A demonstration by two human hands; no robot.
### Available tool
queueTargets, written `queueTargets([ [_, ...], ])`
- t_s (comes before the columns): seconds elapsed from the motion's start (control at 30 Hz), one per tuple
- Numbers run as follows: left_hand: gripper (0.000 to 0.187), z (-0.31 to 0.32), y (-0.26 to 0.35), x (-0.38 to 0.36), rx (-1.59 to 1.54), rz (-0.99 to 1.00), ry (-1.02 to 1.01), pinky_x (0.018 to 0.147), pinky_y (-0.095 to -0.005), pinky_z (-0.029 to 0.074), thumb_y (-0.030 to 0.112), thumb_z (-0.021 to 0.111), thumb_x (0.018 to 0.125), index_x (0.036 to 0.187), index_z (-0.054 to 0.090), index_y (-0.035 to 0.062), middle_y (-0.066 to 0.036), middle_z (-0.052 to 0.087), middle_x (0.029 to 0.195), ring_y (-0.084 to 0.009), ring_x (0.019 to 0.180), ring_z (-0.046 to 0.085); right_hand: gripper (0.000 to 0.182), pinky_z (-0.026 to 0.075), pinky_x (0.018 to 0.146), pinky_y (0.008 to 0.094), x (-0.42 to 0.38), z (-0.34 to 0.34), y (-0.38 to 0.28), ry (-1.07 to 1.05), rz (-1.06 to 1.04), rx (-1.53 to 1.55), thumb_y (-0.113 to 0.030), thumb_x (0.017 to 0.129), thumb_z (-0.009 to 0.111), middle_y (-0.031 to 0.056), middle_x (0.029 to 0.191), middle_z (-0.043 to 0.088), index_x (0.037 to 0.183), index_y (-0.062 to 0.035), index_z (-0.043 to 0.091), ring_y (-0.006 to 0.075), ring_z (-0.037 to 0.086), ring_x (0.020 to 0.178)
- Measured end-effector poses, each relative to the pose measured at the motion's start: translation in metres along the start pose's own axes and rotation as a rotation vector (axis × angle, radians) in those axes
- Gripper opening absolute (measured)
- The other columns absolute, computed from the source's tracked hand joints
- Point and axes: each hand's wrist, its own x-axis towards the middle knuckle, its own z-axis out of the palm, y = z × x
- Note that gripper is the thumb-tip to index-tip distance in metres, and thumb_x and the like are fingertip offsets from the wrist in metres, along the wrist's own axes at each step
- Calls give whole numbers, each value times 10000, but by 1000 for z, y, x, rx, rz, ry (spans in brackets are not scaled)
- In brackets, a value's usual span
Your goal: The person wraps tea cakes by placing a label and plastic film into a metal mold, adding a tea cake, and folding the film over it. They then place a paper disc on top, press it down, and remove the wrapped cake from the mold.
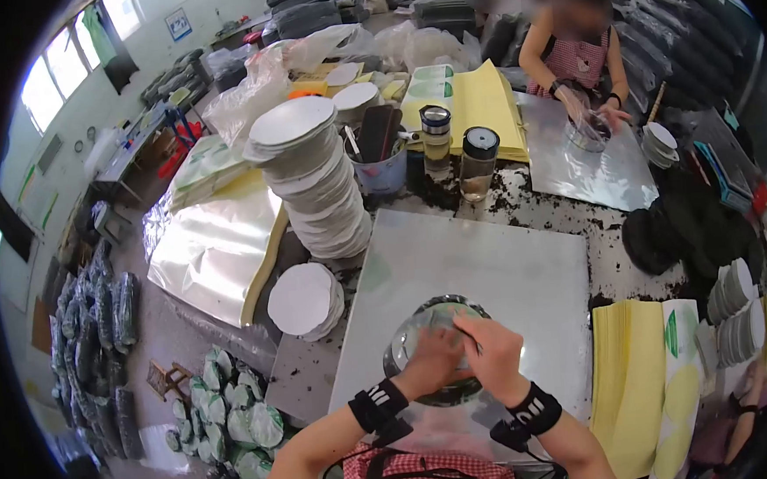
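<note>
A shiny round metal ring (396, 348) sits on the metal sheet (490, 255) in front of me, with thin clear and greenish film (445, 311) showing inside it. My left hand (435, 357) lies over the ring's middle, fingers stretched and somewhat blurred, seemingly resting on the film. At the ring's right side, my right hand (493, 351) is closed with its fingers curled near the film. Whatever those fingers pinch is hidden. Both wrists wear black bands.
Tall stacks of white discs (309, 178) stand left of the sheet, beside a shorter stack (306, 301). Yellow sheets (629, 382) lie at right. Two jars (479, 159) and a tub (382, 171) stand beyond. Across the table a person (579, 69) works on another metal sheet (586, 170).
</note>
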Motion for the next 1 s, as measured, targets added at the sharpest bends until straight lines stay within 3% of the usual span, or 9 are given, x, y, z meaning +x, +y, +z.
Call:
queueTargets([
  [0.1, 419, -24, -2, -38, -77, 617, 603, 842, -403, 539, 88, 691, 851, 1248, 593, -4, -226, 619, 1189, -371, 1020, 638, 252, 564, 728, 359, -24, -11, 25, 117, 68, -9, 4, 841, 659, 154, 976, 725, 1081, -45, 720, 317, 707, 823],
  [0.2, 382, -17, -12, -54, -413, -338, 857, 819, -376, 537, 87, 724, 848, 1212, 634, 17, -169, 655, 1135, -281, 944, 647, 254, 537, 707, 304, -62, -13, 46, 104, 465, 181, -29, 891, 652, 150, 924, 724, 1137, -26, 717, 208, 687, 759],
  [0.3, 335, 24, -65, -28, -959, -534, 564, 752, -317, 535, 76, 745, 854, 1177, 687, 10, -115, 698, 1040, -187, 842, 653, 240, 509, 678, 261, -80, -8, 42, 71, 610, 246, -36, 921, 643, 113, 863, 716, 1149, -19, 718, 113, 608, 707],
  [0.47, 206, -15, -108, -91, -861, -371, 620, 710, -264, 489, 63, 742, 869, 1071, 755, 23, -46, 691, 880, -116, 791, 616, 230, 509, 635, 260, -94, -15, 44, 35, 598, 282, -42, 909, 644, 113, 847, 711, 1122, 2, 715, 103, 623, 710],
  [0.57, 170, -57, -150, -189, -676, -313, 218, 733, -277, 490, 74, 708, 902, 1056, 761, 25, -71, 689, 883, -165, 789, 630, 217, 521, 660, 263, -106, -30, 52, -8, 710, 242, -48, 891, 643, 118, 837, 711, 1078, 48, 694, 115, 639, 718],
  [0.67, 151, -51, -148, -261, -783, -336, -93, 838, -344, 491, 137, 761, 872, 1000, 783, 61, -66, 712, 967, -190, 934, 631, 328, 551, 779, 298, -113, -38, 47, 55, 772, 375, -87, 870, 708, 180, 980, 706, 1182, 6, 668, 167, 688, 870],
  [0.77, 151, -31, -128, -253, -509, -110, 32, 836, -367, 467, 192, 826, 786, 890, 762, 103, -21, 693, 952, -218, 905, 612, 427, 535, 912, 358, -118, -36, 34, 87, 653, 487, -134, 812, 791, 263, 1271, 595, 1211, -44, 669, 281, 661, 1087],
  [0.87, 153, -10, -102, -200, -304, 85, 80, 789, -369, 453, 234, 830, 752, 795, 722, 135, -6, 678, 884, -220, 862, 601, 528, 503, 1006, 419, -116, -54, 15, -262, 120, -56, -223, 743, 873, 293, 1482, 392, 1184, -19, 668, 408, 583, 1219],
  [1.0, 169, 18, -116, -183, -283, 204, 122, 775, -375, 448, 282, 785, 792, 837, 699, 143, 3, 646, 883, -230, 861, 586, 516, 404, 1092, 498, -170, -57, 32, -382, 232, 82, -286, 618, 924, 357, 1510, 314, 1064, -99, 744, 493, 435, 1345],
])
